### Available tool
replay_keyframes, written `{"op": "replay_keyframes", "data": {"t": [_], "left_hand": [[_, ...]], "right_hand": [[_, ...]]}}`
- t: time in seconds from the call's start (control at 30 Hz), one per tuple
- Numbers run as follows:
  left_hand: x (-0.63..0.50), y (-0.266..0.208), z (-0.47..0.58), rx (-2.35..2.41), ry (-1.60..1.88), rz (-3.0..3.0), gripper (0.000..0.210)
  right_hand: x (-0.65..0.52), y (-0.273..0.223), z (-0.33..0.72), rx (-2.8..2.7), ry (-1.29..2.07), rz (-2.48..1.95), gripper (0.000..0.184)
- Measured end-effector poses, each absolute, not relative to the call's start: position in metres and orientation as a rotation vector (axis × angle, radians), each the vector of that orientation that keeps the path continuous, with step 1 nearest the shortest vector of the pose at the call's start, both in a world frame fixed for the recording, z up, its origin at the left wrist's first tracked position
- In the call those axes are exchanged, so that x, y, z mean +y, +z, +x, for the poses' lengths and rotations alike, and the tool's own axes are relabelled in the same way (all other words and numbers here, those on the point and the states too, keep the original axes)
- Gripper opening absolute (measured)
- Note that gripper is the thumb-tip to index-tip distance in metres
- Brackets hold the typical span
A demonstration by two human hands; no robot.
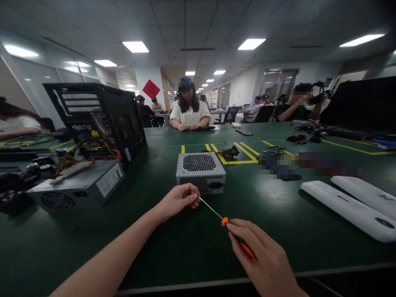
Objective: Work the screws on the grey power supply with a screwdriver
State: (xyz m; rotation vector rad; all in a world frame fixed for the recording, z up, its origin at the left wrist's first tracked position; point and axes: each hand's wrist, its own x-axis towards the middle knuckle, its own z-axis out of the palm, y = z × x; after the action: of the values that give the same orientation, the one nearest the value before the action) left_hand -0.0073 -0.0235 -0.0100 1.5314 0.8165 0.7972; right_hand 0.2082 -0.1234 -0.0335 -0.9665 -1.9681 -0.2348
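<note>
An orange-and-black screwdriver point(225, 222) is gripped by its handle in my right hand point(262, 251), its thin metal shaft slanting up and left. The shaft's tip meets the curled fingertips of my left hand point(182, 197), which are pinched together; whatever they hold there is too small or hidden to make out. Just beyond my left hand, a grey computer power supply point(201, 173) rests on the green table point(148, 243), its round mesh grille facing up and a socket on its near side. My left fingers partly cover its lower front edge.
At left stand a second power supply point(93, 189) with bundled cables and an open black computer case point(133, 136). Two white devices point(340, 206) lie at right, near more screwdrivers point(275, 152). A person point(190, 109) sits across the table; others work farther back.
</note>
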Motion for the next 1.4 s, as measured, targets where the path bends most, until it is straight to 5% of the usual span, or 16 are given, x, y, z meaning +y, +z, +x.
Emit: {"op": "replay_keyframes", "data": {"t": [0.4, 0.9, 1.4], "left_hand": [[-0.011, 0.003, -0.011, 0.915, 0.7, 1.619, 0.014], [-0.048, 0.008, 0.032, 0.884, 0.909, 1.289, 0.017], [-0.042, -0.005, 0.051, 0.807, 0.908, 0.952, 0.025]], "right_hand": [[-0.101, 0.007, 0.216, -2.086, 0.058, -1.042, 0.022], [-0.171, 0.0, 0.219, -2.009, -0.016, -1.072, 0.035], [-0.156, -0.006, 0.22, -1.968, -0.246, -1.153, 0.026]]}}
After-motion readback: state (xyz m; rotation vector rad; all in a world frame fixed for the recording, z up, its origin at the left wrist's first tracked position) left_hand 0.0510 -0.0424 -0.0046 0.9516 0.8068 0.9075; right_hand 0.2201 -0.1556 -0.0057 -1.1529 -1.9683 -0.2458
